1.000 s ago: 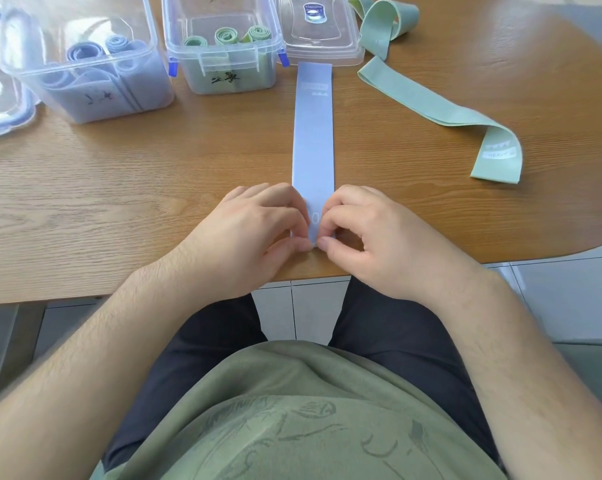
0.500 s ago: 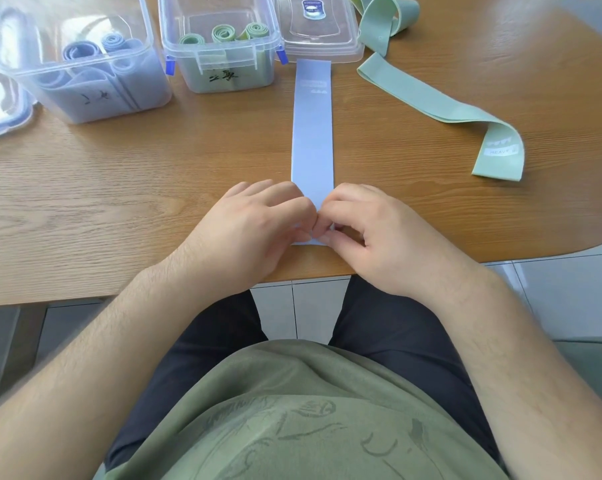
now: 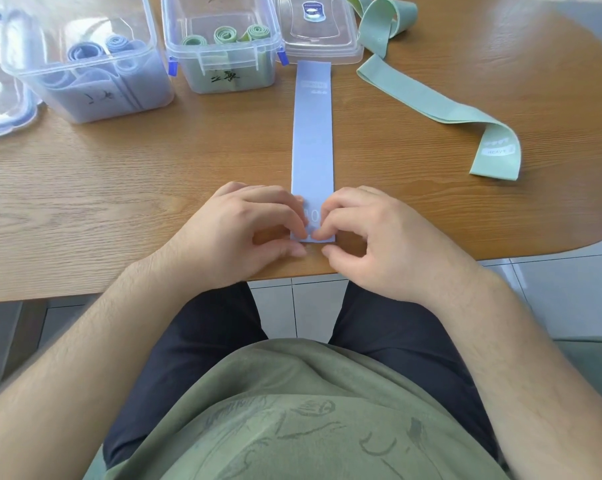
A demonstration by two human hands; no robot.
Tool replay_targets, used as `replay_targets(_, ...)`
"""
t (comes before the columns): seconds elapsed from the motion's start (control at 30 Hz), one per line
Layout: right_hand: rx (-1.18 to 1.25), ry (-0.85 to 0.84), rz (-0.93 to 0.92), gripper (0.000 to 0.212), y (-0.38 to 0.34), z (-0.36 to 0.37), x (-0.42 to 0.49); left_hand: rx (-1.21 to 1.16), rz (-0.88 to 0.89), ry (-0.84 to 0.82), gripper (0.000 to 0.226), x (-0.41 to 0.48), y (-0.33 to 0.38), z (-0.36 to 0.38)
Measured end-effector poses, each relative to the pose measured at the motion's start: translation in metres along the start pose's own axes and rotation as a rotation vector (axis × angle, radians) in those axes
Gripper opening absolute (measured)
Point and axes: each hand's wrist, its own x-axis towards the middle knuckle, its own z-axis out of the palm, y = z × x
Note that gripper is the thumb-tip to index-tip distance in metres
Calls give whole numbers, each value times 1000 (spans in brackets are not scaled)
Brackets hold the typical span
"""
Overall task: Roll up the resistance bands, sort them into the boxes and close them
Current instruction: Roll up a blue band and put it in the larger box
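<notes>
A flat blue resistance band (image 3: 312, 133) lies lengthwise on the wooden table (image 3: 154, 188), running from the boxes toward me. My left hand (image 3: 244, 230) and my right hand (image 3: 372, 237) meet at its near end, fingers curled and fingertips pinching that end against the table near the front edge. A clear box (image 3: 85, 64) at the back left holds rolled blue bands. Beside it, a second clear box (image 3: 223, 43) holds three rolled green bands. A loose green band (image 3: 441, 109) lies unrolled at the right, and another green band (image 3: 379, 22) curls at the back.
A clear lid (image 3: 318, 32) lies flat behind the blue band's far end. Another lid (image 3: 1, 112) with a blue rim sits at the far left edge. The table's front edge (image 3: 292, 275) is just below my hands, with tiled floor beneath.
My hands have shifted slightly at the band's near end; the fingertips now press its edge flat, showing a printed mark. The band itself has not moved.
</notes>
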Motion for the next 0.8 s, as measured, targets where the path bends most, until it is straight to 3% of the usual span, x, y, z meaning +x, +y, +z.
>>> replay_targets(0.6, 7, 67, -54, 8, 6, 8, 10, 141, 26, 67, 19, 1, 3, 5)
replay_targets(0.8, -11, -2, -46, 11, 5, 3, 12, 190, 42, 54, 22, 4, 5, 2)
